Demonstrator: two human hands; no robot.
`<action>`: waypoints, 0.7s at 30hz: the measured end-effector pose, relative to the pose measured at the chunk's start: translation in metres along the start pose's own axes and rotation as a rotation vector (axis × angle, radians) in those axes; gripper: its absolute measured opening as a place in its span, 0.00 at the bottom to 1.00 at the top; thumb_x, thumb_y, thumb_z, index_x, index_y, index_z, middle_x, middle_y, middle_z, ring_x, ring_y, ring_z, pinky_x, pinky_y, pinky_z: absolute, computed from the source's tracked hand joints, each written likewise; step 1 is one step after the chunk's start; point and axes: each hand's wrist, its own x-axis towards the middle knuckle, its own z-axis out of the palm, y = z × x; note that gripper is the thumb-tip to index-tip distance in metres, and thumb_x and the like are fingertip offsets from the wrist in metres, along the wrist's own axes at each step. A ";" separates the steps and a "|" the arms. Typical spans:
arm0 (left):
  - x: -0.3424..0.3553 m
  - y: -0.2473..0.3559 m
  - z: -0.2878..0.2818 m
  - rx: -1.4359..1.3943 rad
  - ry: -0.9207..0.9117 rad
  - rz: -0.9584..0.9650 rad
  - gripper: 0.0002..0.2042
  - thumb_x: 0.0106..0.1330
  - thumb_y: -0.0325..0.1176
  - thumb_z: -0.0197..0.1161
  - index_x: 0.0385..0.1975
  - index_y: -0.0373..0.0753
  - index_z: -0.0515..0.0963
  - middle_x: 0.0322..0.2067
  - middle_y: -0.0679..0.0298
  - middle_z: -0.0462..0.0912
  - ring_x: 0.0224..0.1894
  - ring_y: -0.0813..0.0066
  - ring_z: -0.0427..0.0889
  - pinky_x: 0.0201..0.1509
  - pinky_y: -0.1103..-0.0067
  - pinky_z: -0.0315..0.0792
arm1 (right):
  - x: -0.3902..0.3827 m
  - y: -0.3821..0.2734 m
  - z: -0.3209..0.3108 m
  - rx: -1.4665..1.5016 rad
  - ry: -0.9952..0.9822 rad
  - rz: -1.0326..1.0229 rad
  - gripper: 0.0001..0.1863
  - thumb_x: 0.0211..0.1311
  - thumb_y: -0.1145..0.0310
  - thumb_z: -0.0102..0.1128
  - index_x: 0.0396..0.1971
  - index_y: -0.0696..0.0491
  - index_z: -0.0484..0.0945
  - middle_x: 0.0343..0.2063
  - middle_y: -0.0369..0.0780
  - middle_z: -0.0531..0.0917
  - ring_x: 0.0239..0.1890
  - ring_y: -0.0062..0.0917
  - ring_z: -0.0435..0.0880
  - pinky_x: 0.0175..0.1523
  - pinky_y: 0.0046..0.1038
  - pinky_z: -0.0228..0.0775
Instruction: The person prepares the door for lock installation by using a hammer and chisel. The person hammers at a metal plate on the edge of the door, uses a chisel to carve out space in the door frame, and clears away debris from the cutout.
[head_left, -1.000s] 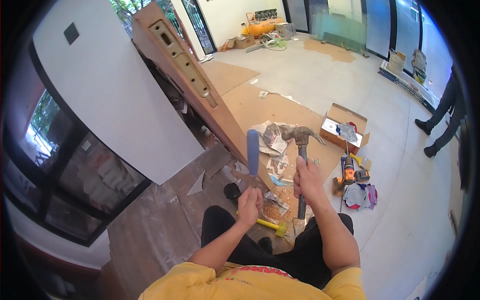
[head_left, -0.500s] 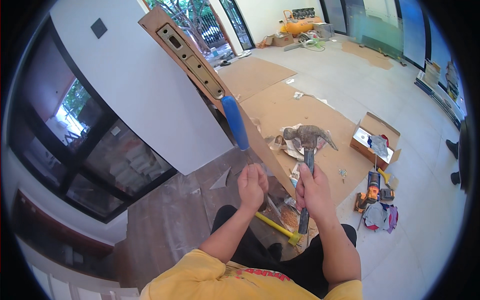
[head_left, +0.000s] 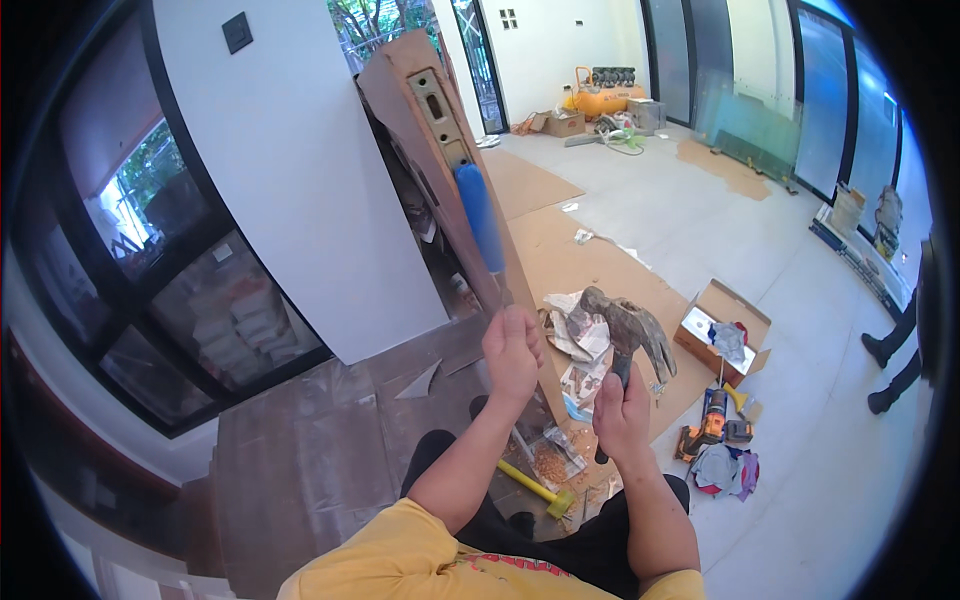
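My left hand (head_left: 513, 350) is closed round the metal shank of a blue-handled chisel (head_left: 478, 215). Its handle points up and away from me, while my fist hides the rest of the blade. Behind it stands a wooden door (head_left: 385, 75) on edge, with a brass-coloured lock plate (head_left: 432, 105) set in the narrow face. The handle overlaps the plate's lower part in view; whether they touch I cannot tell. In my right hand (head_left: 622, 415) is a worn claw hammer (head_left: 630, 328), gripped by its dark handle, head up and claw to the right.
Between my legs lies a yellow mallet (head_left: 535, 487) near wood chips (head_left: 553, 462). To the right are an orange drill (head_left: 710, 420), rags (head_left: 722, 470) and an open cardboard box (head_left: 725, 330). Another person's legs (head_left: 895, 350) stand far right; an orange air compressor (head_left: 608, 100) is at the back.
My view has shifted, so the door's top appears further right and lower. The hammer head is tilted more to the right and sits lower. Both hands keep their holds.
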 end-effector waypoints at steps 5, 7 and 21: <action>0.022 0.035 0.016 0.008 -0.045 0.071 0.17 0.77 0.47 0.46 0.28 0.43 0.66 0.16 0.76 0.57 0.13 0.89 0.52 0.14 0.85 0.47 | -0.004 0.003 0.002 -0.030 -0.007 -0.109 0.15 0.73 0.60 0.49 0.46 0.58 0.72 0.19 0.31 0.72 0.21 0.14 0.69 0.27 0.20 0.62; 0.027 0.050 0.018 -0.005 -0.064 0.083 0.17 0.77 0.47 0.46 0.28 0.44 0.66 0.16 0.77 0.57 0.13 0.89 0.52 0.14 0.85 0.47 | -0.006 -0.003 0.006 -0.020 -0.007 -0.104 0.16 0.73 0.61 0.49 0.48 0.58 0.72 0.20 0.30 0.72 0.21 0.14 0.69 0.28 0.20 0.63; 0.043 0.055 0.023 0.090 0.022 0.126 0.17 0.76 0.41 0.48 0.24 0.39 0.69 0.17 0.76 0.62 0.19 0.88 0.60 0.22 0.84 0.55 | 0.079 -0.163 0.079 0.196 0.142 -0.764 0.20 0.71 0.52 0.51 0.34 0.56 0.67 0.18 0.34 0.70 0.17 0.15 0.68 0.21 0.19 0.59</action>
